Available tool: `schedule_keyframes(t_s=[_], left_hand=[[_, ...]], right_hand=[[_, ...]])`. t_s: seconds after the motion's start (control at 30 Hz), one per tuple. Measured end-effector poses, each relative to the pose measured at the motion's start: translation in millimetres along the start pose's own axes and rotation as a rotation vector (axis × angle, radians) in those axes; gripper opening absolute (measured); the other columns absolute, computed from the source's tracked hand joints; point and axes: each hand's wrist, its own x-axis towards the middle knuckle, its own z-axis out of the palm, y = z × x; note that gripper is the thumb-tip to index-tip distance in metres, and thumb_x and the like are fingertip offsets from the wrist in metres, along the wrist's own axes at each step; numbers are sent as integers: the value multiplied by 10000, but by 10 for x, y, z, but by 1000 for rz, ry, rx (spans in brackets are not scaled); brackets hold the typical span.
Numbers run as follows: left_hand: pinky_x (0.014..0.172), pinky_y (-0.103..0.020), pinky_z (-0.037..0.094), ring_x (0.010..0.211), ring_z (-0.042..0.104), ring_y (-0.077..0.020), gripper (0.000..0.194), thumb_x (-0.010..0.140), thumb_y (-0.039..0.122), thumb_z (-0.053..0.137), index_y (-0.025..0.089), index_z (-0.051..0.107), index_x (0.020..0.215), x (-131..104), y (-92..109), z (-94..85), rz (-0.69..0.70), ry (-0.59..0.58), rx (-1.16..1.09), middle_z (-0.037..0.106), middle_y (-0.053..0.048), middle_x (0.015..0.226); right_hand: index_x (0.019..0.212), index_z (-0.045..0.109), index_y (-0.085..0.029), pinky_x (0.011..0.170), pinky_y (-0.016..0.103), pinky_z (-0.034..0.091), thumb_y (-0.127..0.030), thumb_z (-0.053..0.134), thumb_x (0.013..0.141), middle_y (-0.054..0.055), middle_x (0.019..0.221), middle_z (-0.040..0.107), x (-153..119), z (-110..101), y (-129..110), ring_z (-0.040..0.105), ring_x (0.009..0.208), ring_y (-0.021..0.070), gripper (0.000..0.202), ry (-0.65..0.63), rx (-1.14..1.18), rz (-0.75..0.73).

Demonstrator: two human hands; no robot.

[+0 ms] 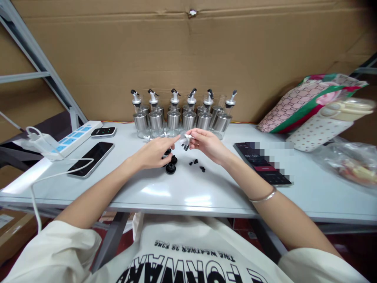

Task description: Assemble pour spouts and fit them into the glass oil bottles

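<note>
Thumb and fingers of my right hand [207, 142] pinch a small white and clear part [186, 138], blurred and partly hidden by the fingers. My left hand [156, 151] is just left of it, index finger stretched towards the part and thumb apart. Whether that fingertip touches it I cannot tell. Under my left hand lie several round black caps [170, 168], some partly covered. Small black plugs [196, 161] are scattered on the table below my right hand. Behind both hands stand rows of steel-and-glass oil bottles [188, 120], the front ones topped with pourer spouts [191, 96].
On the left of the white table [182, 192] are a power strip [75, 139] with a white cable, a dark phone [93, 159] and a small device [103, 132]. To the right lie another phone [259, 165], a dotted bottle [321, 127], a patterned bag [300, 104] and a plastic bag [350, 163].
</note>
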Motion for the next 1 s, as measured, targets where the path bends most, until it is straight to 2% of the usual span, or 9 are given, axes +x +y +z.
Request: schedule_keyframes(t_s=[0.1, 0.2, 0.57, 0.77, 0.9, 1.0], left_hand=[[782, -331, 442, 869, 598, -211, 296, 886, 230, 460, 138, 582, 1140, -2, -3, 26, 40, -73, 52, 649, -85, 961], [763, -306, 429, 843, 595, -194, 198, 901, 218, 461, 155, 648, 913, 1, 8, 35, 64, -104, 57, 650, -71, 930], [733, -275, 412, 749, 573, -156, 160, 915, 179, 454, 157, 611, 890, -8, 8, 50, 50, -102, 4, 643, -49, 896], [691, -270, 391, 677, 546, -139, 185, 938, 169, 397, 157, 554, 842, 15, 50, 43, 104, 9, 60, 629, -38, 850], [691, -266, 396, 709, 541, -144, 115, 929, 156, 394, 161, 494, 872, 41, 89, -4, 53, 197, 89, 602, -44, 844], [668, -257, 399, 650, 499, -134, 103, 930, 143, 363, 177, 439, 870, 46, 93, -19, 5, 339, 109, 561, -23, 785]], right_hand=[[803, 574, -174, 624, 272, 417, -386, 725, 698, -43, 624, 487, 0, -9, -24, 487, 584, 102, 280, 46, 35, -5], [788, 573, -172, 612, 262, 419, -377, 749, 664, -42, 613, 492, 2, -11, -42, 481, 582, 102, 296, 83, 52, -3], [801, 541, -168, 601, 251, 411, -312, 700, 696, -45, 609, 516, 11, -39, -39, 496, 549, 95, 238, 132, 73, 13], [799, 550, -162, 597, 242, 422, -302, 653, 738, -47, 599, 517, 18, -32, -31, 498, 535, 87, 184, 164, 16, -8], [781, 572, -168, 600, 238, 430, -265, 600, 793, -42, 585, 525, 43, -34, -8, 496, 546, 89, 102, 207, -134, -53], [765, 580, -168, 601, 240, 438, -239, 573, 813, -38, 586, 533, 53, -23, 13, 504, 552, 90, 86, 178, -217, -63]])
